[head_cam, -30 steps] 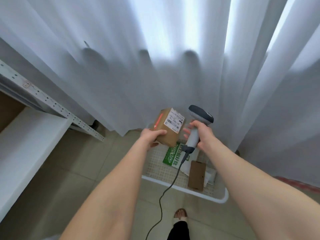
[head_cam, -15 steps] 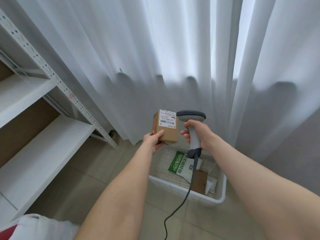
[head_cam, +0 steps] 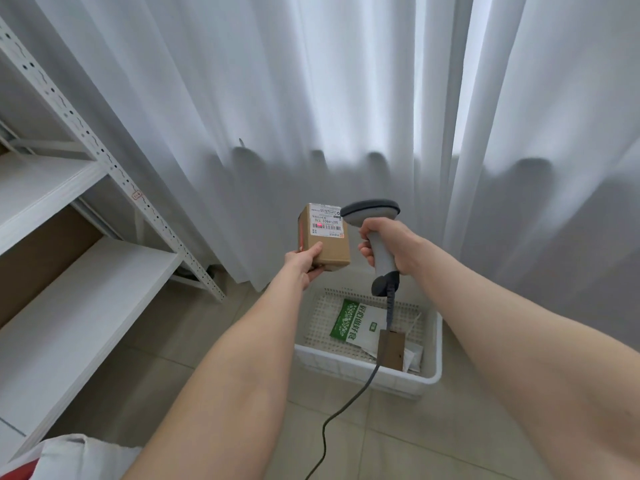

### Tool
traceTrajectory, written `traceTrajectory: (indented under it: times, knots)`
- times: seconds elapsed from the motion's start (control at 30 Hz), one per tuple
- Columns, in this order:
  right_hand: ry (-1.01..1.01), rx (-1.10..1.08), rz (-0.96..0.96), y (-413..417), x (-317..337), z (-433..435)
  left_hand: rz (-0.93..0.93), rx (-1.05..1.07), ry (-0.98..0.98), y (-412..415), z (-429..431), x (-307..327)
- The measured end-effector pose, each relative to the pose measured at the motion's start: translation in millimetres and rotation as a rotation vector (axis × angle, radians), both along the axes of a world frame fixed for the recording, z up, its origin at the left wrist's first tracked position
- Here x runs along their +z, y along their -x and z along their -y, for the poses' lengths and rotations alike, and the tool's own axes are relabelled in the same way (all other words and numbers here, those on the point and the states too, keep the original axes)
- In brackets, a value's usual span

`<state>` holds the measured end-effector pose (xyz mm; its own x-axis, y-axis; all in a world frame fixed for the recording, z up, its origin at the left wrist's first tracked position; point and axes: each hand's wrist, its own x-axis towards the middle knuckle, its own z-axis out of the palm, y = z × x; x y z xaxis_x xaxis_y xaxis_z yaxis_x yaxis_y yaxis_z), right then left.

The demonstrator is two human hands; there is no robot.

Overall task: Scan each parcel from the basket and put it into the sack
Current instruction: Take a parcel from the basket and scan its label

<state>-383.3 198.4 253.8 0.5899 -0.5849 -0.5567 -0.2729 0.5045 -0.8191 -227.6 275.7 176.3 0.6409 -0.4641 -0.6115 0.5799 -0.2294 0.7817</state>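
My left hand (head_cam: pixel 305 264) grips a small brown cardboard parcel (head_cam: pixel 325 241) by its lower corner, held upright with its white barcode label facing me. A red scan dot shows on the label. My right hand (head_cam: pixel 389 244) is closed around the handle of a grey barcode scanner (head_cam: pixel 374 226), whose head sits right beside the label. Below on the floor stands the white plastic basket (head_cam: pixel 349 366) holding a green-and-white pouch (head_cam: pixel 356 322), a flat brown parcel (head_cam: pixel 392 348) and a white packet. A white sack (head_cam: pixel 74 457) shows at the bottom left corner.
White metal shelving (head_cam: pixel 86 282) runs along the left. White curtains (head_cam: pixel 311 98) hang right behind the basket. The scanner's grey cable (head_cam: pixel 346 410) trails down across the basket rim onto the tiled floor.
The view has tilted up and left, bringing shelves and the sack into sight. The parcel has been raised and turned upright, and the scanner head now sits against its label with a red dot.
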Motion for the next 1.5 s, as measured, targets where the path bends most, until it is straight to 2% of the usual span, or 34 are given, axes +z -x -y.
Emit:
traceTrajectory:
  times: [0.7, 1.5]
  knots:
    - [0.168, -0.015, -0.085, -19.7, 40.4, -48.1, -0.048, -0.101, 0.053, -24.4, -27.3, 11.2]
    - [0.163, -0.072, -0.069, -15.9, 53.6, -53.5, -0.052, -0.138, 0.098, -22.1, -30.9, 26.6]
